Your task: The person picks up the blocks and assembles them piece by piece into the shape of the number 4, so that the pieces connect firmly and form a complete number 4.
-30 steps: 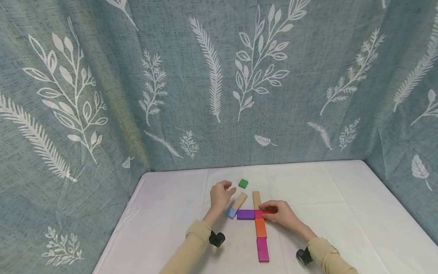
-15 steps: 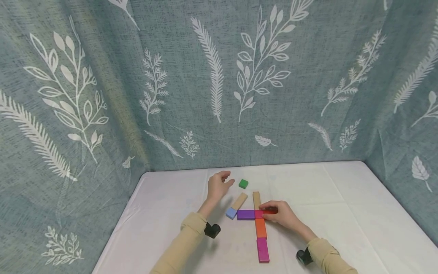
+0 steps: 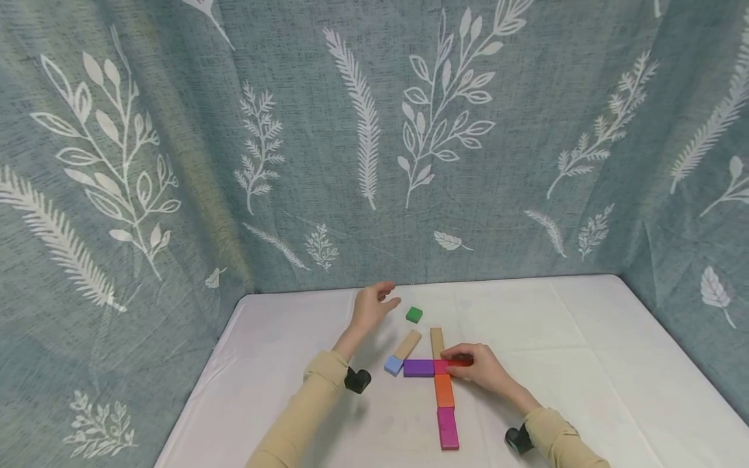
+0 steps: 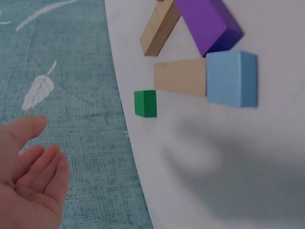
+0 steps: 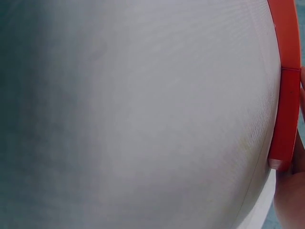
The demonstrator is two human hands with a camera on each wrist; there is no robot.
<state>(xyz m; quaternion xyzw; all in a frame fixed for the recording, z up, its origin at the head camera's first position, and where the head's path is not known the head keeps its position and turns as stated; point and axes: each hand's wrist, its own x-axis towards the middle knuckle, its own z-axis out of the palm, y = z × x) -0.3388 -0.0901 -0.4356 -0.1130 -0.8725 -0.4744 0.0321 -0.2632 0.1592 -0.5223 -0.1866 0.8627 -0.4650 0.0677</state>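
My left hand (image 3: pixel 368 309) hovers with relaxed fingers near the table's far edge, left of a small green block (image 3: pixel 414 314), and holds nothing. In the left wrist view its fingers show apart from every block. With thumb and fingers, my right hand (image 3: pixel 482 367) pinches a red block (image 5: pixel 287 114), partly covered by the fingers. That block lies at the right end of a cross: small pinkish-red block (image 3: pixel 441 367) in the centre, purple block (image 3: pixel 419 368) left, plain wooden block (image 3: pixel 436 342) beyond, orange block (image 3: pixel 444 391) and magenta block (image 3: pixel 448 429) on the near side.
Left of the cross, a second plain wooden block (image 3: pixel 407 344) lies slanted, its near end against a light blue block (image 4: pixel 231 78). The white-covered table (image 3: pixel 556 325) ends at a patterned teal curtain (image 3: pixel 351 162) behind and at both sides.
My left hand has moved away from beside the light blue and slanted wooden blocks, toward the table's far edge. The right hand stays on the red block; the blocks look unmoved.
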